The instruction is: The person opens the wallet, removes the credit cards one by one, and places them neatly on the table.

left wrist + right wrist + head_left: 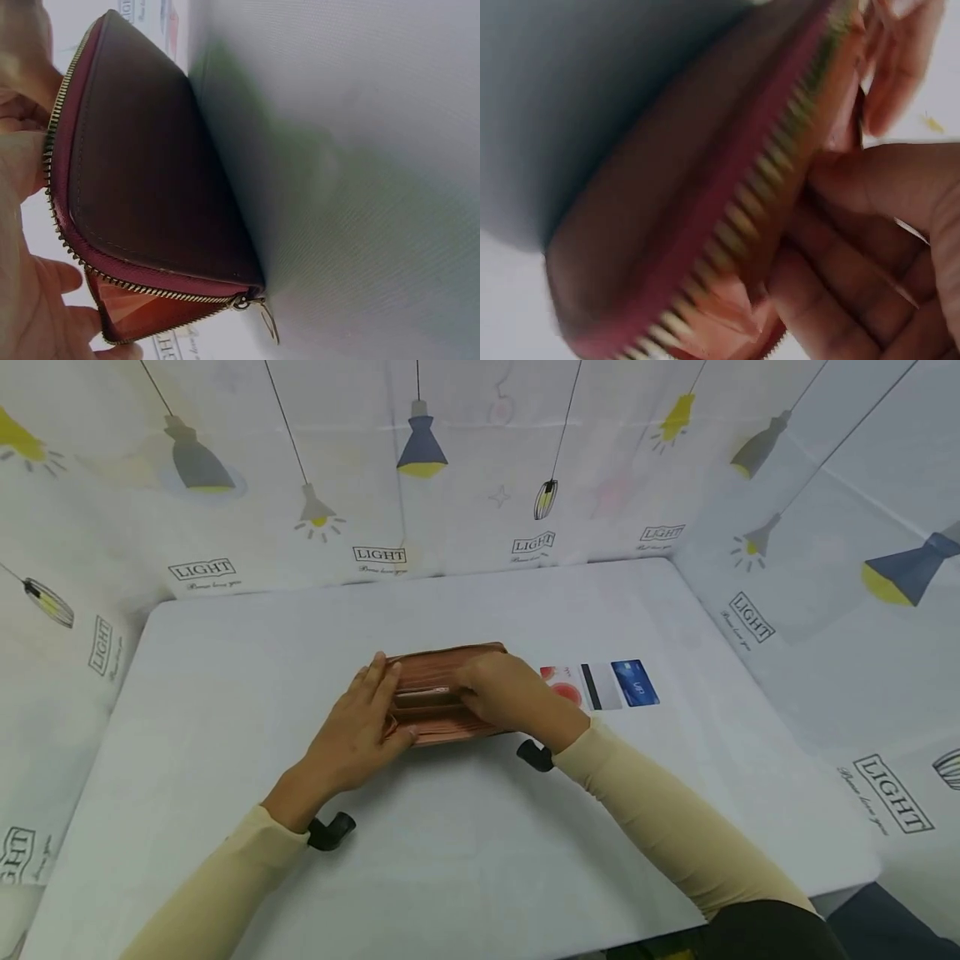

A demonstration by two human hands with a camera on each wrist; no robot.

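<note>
A brown zip-around wallet [437,669] stands unzipped on the table, its opening facing up. My left hand [356,722] holds its left end, with the thumb on the near edge and the fingers by the far edge. My right hand [510,693] reaches into the right half with curled fingers, pinching at the wallet's inner middle part. What exactly lies between those fingertips is hidden. In the left wrist view, the outer zipper's metal pull [270,324] hangs at the wallet's lower corner. The right wrist view is blurred, with gold zipper teeth [739,229] along the edge.
Right of the wallet lie a white card with red fruit [564,687], a pale card with a black stripe [602,686] and a blue VIP card [636,682]. The white table [480,860] is bordered by lamp-printed cloth [480,518] at the back and sides.
</note>
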